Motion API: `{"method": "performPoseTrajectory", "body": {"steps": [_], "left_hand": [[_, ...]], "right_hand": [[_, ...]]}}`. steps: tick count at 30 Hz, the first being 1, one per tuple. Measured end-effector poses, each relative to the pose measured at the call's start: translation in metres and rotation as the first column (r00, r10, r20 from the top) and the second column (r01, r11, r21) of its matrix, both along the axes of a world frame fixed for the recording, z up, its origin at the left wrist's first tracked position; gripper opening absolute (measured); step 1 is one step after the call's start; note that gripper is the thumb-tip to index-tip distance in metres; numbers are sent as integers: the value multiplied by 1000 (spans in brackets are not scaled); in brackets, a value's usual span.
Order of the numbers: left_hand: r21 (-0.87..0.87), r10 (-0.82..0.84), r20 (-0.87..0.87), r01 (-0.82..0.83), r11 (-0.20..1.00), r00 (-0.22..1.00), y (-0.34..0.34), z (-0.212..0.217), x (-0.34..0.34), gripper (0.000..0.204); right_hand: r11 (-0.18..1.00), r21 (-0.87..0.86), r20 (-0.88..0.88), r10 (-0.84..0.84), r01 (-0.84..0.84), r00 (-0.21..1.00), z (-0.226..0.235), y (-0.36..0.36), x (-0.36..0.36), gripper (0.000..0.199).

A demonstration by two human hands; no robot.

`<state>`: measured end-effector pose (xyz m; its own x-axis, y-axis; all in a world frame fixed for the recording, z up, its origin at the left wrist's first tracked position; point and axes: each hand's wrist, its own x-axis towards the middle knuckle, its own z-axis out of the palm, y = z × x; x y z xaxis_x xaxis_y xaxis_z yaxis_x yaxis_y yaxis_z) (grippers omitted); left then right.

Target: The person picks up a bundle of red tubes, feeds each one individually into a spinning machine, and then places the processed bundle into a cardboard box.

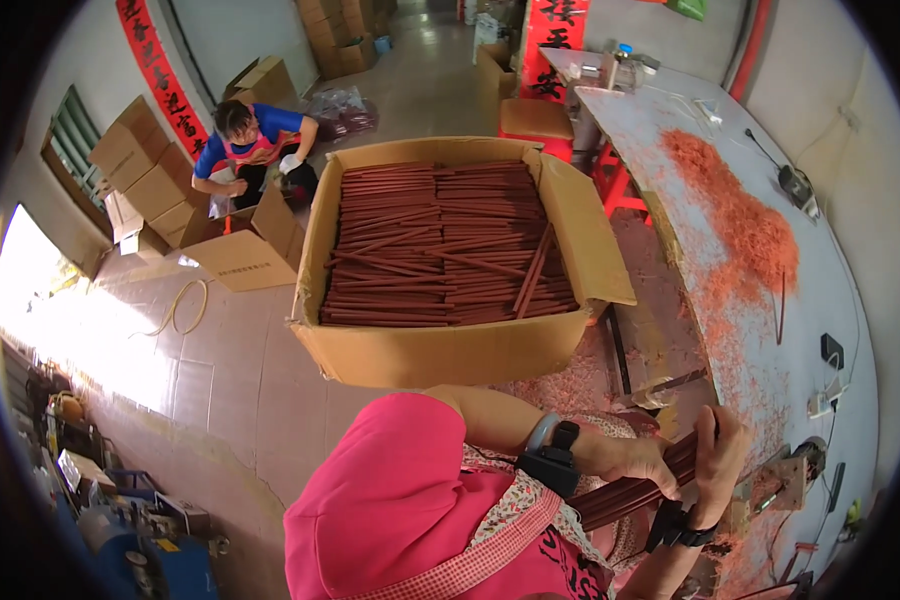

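A bundle of dark reddish-brown sticks [610, 503] slants across my lap at the lower right. My left hand [646, 464] is closed on the bundle's upper side, its thumb lying along the sticks. Around the far end wraps my right hand [725, 452], fingers curled over the stick tips. Both wrists carry black strapped devices. In front of me stands an open cardboard box [440, 355], filled with two side-by-side stacks of similar sticks [400, 240]. A few sticks lie crooked on top.
At right, a long table [630, 125] holds a heap of orange-red shavings [745, 220], cables and a small machine [780, 485]. A red stool [538, 122] stands behind the box. Another person [255, 150] sits far left by an open carton [250, 250]. Blue equipment [135, 560] occupies the lower left.
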<state>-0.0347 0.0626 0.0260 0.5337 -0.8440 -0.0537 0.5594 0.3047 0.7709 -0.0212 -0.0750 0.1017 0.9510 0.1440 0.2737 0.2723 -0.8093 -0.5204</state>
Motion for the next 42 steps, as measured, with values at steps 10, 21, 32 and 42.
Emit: {"method": "performPoseTrajectory", "body": {"steps": [10,21,32,42], "left_hand": [[15,-404,-215,417,909,889,-13,10,15,33],[44,-169,-109,174,984,980,-51,35,43,29],[223,-67,99,43,974,993,-85,-12,39,27],[228,-204,-29,205,952,979,-101,-15,35,32]], "right_hand": [[890,397,-245,-132,224,960,-6,-36,-37,23],[559,768,-179,-282,313,943,-60,-48,-80,49],[221,848,-467,-122,482,876,-111,-1,-123,55],[97,761,-536,-464,642,705,-142,-2,-140,43]]}}
